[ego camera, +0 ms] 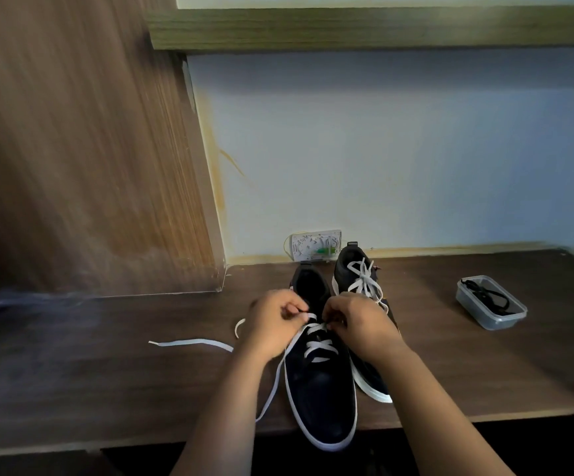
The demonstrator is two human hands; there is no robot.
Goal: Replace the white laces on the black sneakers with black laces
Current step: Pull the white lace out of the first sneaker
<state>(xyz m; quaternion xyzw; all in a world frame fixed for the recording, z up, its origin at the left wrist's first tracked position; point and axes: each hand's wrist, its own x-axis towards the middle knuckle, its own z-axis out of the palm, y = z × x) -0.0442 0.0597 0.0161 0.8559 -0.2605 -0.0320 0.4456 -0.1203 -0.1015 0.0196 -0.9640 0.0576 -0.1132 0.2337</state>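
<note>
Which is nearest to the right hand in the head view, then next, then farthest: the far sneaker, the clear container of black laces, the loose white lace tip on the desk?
From the right hand:
1. Far sneaker, just behind it.
2. Clear container, to the right.
3. Loose white lace tip, far left on the desk.

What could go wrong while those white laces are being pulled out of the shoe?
The near sneaker has its toe past the desk edge, so a hard tug by the left hand or right hand might tip it off. The loose white lace trails over the desk and could snag. The black laces sit in a container well off to the right.
</note>
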